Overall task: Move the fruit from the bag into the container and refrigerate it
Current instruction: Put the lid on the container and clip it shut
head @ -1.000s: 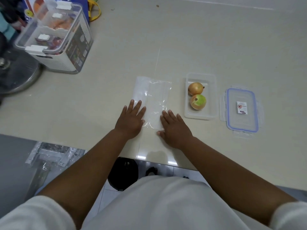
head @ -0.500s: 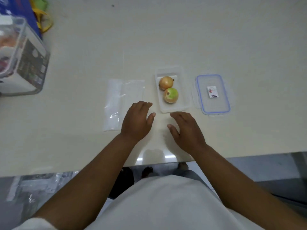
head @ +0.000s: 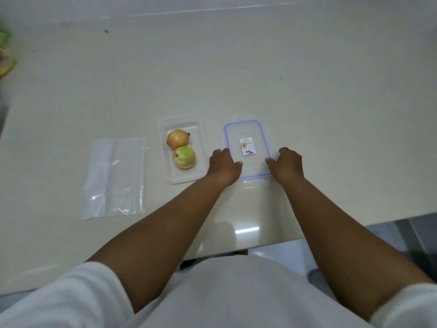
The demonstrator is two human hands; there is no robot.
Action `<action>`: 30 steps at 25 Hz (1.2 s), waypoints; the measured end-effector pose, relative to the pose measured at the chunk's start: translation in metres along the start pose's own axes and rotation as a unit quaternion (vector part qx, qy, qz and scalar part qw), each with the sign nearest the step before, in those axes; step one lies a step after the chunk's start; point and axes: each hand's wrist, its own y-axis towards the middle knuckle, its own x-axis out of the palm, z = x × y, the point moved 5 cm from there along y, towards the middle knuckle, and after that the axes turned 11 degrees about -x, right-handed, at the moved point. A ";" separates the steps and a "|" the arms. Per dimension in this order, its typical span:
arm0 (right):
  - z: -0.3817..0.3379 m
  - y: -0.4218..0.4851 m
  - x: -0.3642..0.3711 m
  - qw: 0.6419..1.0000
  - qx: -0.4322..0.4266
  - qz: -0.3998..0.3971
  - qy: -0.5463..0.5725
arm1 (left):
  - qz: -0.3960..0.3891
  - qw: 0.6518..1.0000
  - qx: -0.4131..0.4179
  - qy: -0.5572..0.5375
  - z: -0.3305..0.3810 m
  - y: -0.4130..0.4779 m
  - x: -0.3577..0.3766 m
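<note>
A clear rectangular container (head: 165,162) stands open on the pale counter with two fruits in it: a yellow-brown one (head: 177,138) at the back and a green-and-pink one (head: 184,157) in front. The empty clear bag (head: 115,176) lies flat to its left. Right of the container lies the clear lid (head: 247,131) with a blue seal and a small label. My left hand (head: 224,165) grips the lid's left edge and my right hand (head: 287,163) grips its right edge, thumbs on top. The lid's near corners are hidden under my hands.
The pale counter (head: 307,79) stretches far back and to the right. Its front edge runs just below my forearms, with a tiled floor beneath. A green and a yellow object (head: 4,55) peek in at the far left edge.
Both hands moved right, off the bag and past the container, and now hold the lid at its two sides. The view swung right; the storage box at the left left the frame.
</note>
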 end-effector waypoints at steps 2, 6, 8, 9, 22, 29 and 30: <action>0.002 0.013 0.001 1.000 0.002 -0.017 -0.001 | 0.022 0.998 -0.063 0.019 0.006 0.007 0.007; 0.016 0.026 0.002 0.996 0.042 -0.057 0.048 | 0.058 0.987 -0.136 -0.061 0.014 0.016 0.003; 0.025 0.027 -0.001 0.989 0.062 -0.077 0.112 | 0.066 0.979 -0.147 -0.126 0.012 0.015 -0.001; 0.029 0.027 -0.002 0.985 0.063 -0.082 0.135 | 0.073 0.977 -0.139 -0.143 0.013 0.012 -0.004; -0.131 -0.003 0.028 0.962 -0.229 -0.085 0.123 | 0.235 0.954 -0.106 -0.154 -0.101 -0.012 -0.127; -0.162 0.000 0.067 0.974 -0.193 -0.111 0.053 | 0.184 0.968 -0.109 -0.134 -0.134 0.015 -0.141; -0.163 0.000 0.068 0.975 -0.191 -0.106 0.049 | 0.181 0.969 -0.103 -0.133 -0.135 0.016 -0.141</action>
